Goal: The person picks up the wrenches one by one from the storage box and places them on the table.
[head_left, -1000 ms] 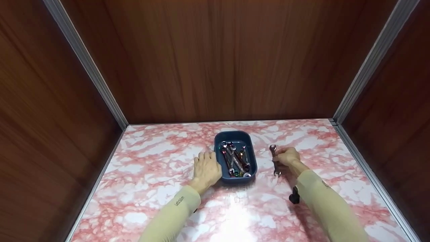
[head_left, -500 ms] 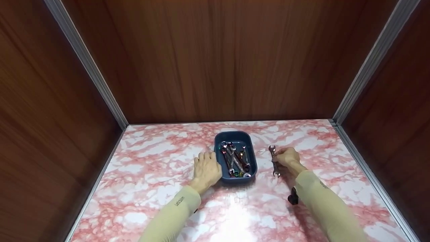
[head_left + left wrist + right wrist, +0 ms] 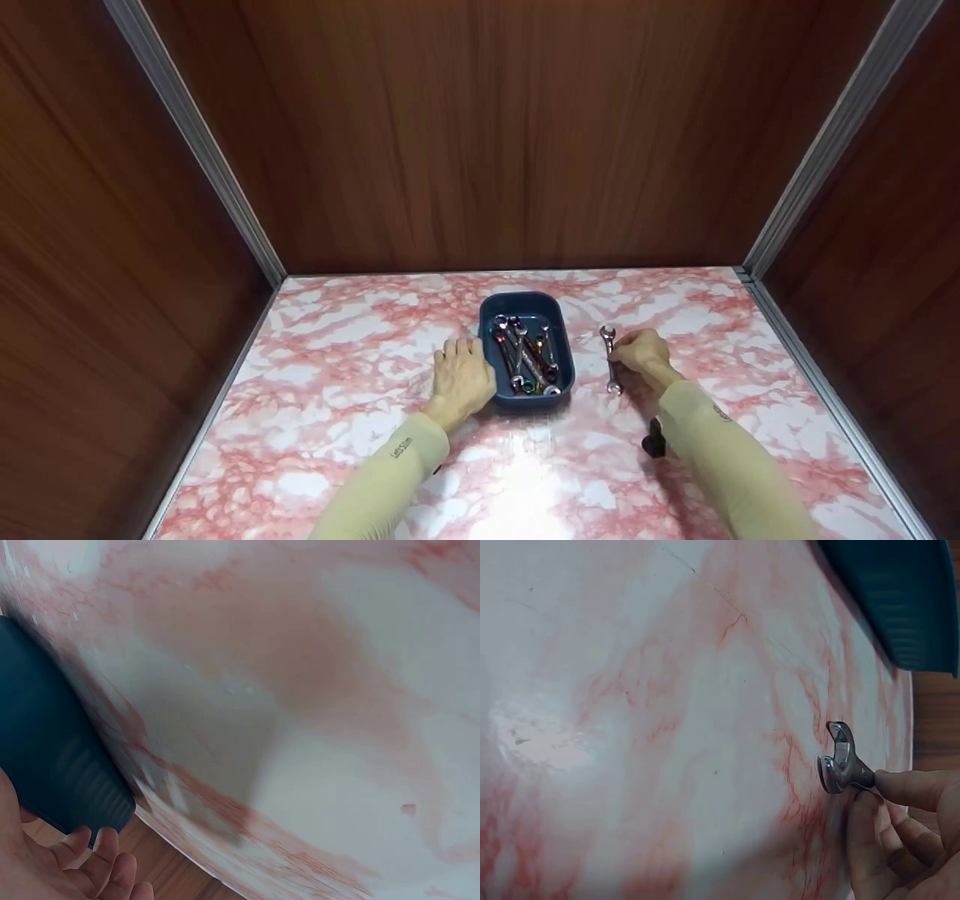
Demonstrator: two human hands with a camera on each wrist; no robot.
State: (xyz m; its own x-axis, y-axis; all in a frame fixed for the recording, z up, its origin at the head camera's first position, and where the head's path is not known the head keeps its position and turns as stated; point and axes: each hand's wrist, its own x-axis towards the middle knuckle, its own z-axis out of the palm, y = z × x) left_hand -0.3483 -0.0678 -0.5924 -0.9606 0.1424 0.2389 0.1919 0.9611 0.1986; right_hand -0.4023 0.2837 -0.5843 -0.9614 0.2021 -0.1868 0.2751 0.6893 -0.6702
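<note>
My right hand (image 3: 643, 351) pinches a silver double open-end wrench (image 3: 608, 367) by its middle between thumb and fingers, to the right of the bin. In the right wrist view one forked end of the wrench (image 3: 844, 761) points out past the fingertips. A dark blue bin (image 3: 527, 304) stands on the table, holding several wrenches (image 3: 525, 356), some silver and some coloured. My left hand (image 3: 461, 379) rests against the bin's left side. In the left wrist view its fingers (image 3: 105, 862) are loosely bent beside the wall of the bin (image 3: 52, 735).
The table top (image 3: 337, 360) has a red and white marbled surface. Brown wood-look panels (image 3: 450, 135) with metal corner strips (image 3: 825, 142) enclose it at the back and both sides. A bright glare lies near the front middle.
The wrench in my right hand has shifted slightly left and turned a little, its near end swinging left. My left hand and the bin have stayed in place.
</note>
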